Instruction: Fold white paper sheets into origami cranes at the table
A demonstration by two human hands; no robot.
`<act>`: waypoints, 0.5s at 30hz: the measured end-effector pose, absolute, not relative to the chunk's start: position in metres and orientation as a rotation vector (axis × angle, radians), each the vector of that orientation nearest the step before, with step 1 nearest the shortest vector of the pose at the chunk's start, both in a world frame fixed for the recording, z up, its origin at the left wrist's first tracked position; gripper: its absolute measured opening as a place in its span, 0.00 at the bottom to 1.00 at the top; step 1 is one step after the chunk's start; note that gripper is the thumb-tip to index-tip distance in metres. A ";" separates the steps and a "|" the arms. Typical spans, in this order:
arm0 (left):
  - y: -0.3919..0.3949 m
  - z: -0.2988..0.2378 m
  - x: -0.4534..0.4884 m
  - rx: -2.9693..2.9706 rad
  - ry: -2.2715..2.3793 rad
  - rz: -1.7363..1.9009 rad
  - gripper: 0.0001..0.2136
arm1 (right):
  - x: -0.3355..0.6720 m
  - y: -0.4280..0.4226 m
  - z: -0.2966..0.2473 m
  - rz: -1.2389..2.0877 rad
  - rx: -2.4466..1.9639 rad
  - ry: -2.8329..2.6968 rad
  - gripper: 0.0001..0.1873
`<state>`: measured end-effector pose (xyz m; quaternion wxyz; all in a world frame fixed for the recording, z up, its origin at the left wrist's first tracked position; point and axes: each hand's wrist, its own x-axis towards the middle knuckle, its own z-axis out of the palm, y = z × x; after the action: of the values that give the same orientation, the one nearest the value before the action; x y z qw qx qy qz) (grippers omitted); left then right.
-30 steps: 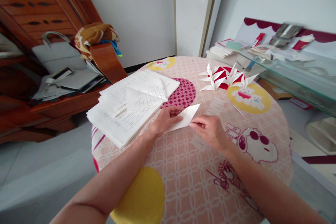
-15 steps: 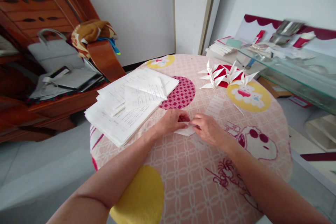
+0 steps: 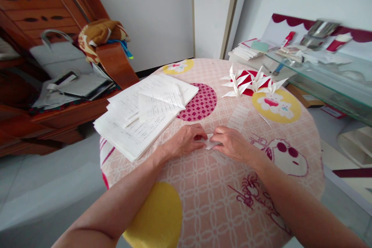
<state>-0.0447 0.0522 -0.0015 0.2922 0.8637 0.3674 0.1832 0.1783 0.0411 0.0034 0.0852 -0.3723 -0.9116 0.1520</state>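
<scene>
Near the middle of the round table, a small piece of folded white paper (image 3: 209, 142) lies between my two hands, partly covered by them. My left hand (image 3: 190, 138) grips its left side with fingers curled. My right hand (image 3: 229, 142) has thumb and fingers closed on its right side. Beyond my right hand, several white folded paper cranes (image 3: 238, 85) stand on the tablecloth. To the left rests a stack of written sheets (image 3: 145, 131), with a creased sheet (image 3: 164, 102) folded over on top.
A patterned cloth (image 3: 200, 201) covers the table. A thin white stick (image 3: 265, 120) and a pale paper strip (image 3: 240, 117) lie right of centre. At the right is a glass shelf (image 3: 328, 79) holding metal bowls. A wooden chair (image 3: 116, 66) with a grey bag (image 3: 62, 54) stands left.
My left hand has shifted from the top of the folded paper to its left edge. My right hand now covers more of it, and less paper shows.
</scene>
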 end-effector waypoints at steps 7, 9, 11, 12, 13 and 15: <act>0.048 0.000 -0.044 2.446 0.956 0.400 0.07 | 0.178 0.041 0.003 0.495 -1.116 -2.706 0.05; 0.046 0.000 -0.043 2.468 0.939 0.396 0.04 | 0.179 0.041 0.003 0.515 -1.102 -2.694 0.06; 0.044 0.001 -0.042 2.474 0.939 0.409 0.03 | 0.180 0.041 0.003 0.540 -1.102 -2.679 0.08; 0.044 0.001 -0.041 2.467 0.948 0.417 0.03 | 0.180 0.040 0.002 0.551 -1.104 -2.670 0.09; 0.043 0.002 -0.041 2.452 0.961 0.425 0.03 | 0.180 0.040 0.002 0.559 -1.108 -2.658 0.09; 0.043 0.003 -0.040 2.402 1.003 0.439 0.04 | 0.180 0.040 0.002 0.574 -1.126 -2.628 0.09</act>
<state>-0.0396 0.0426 0.0027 0.2485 0.8814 0.3681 0.1611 0.1800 0.0403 0.0018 0.1126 -0.3835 -0.8955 0.1956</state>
